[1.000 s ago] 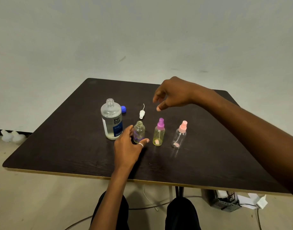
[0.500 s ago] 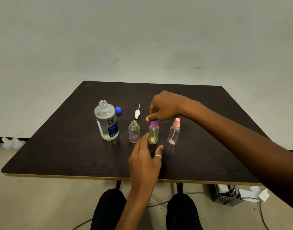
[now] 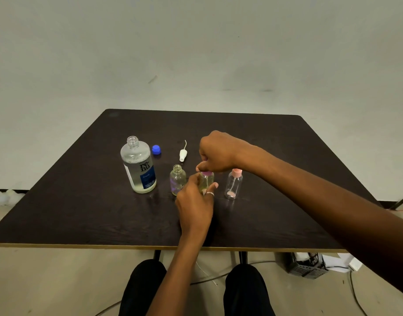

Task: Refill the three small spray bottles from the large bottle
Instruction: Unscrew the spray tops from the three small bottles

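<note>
Both hands were closed on one small bottle. The left hand [image 3: 195, 201] reached up from the near edge of the table [image 3: 82, 201], with its forearm going almost straight away from the body. Its fingers were curled round the body of the middle spray bottle [image 3: 207, 181]. The thumb side lay on the left of the bottle, and a finger with a silver ring [image 3: 210, 194] came out on the right of it.

The right hand [image 3: 216, 151] came from the right side, with a long forearm stretched across the table and the wrist bent down. Its back was turned to the camera. The fingers were bunched downward and pinched the purple spray cap [image 3: 207, 173] on top of the same bottle, so that only the lower rim of the cap showed under them. Whether the cap sat tight or loose on the neck could not be told.

The middle spray bottle stood upright on the table, in a row between two other small bottles. On its left stood the open small bottle [image 3: 177, 180], just beside the left hand. On its right stood the pink-capped spray bottle [image 3: 233, 184], clear and closed, apart from both hands. The large bottle [image 3: 139, 166] stood upright further left, with its mouth open and pale liquid in its lower part. The blue cap [image 3: 156, 149] lay just behind it to the right. The white spray head [image 3: 183, 153], with its thin tube, lay behind the open small bottle.
</note>
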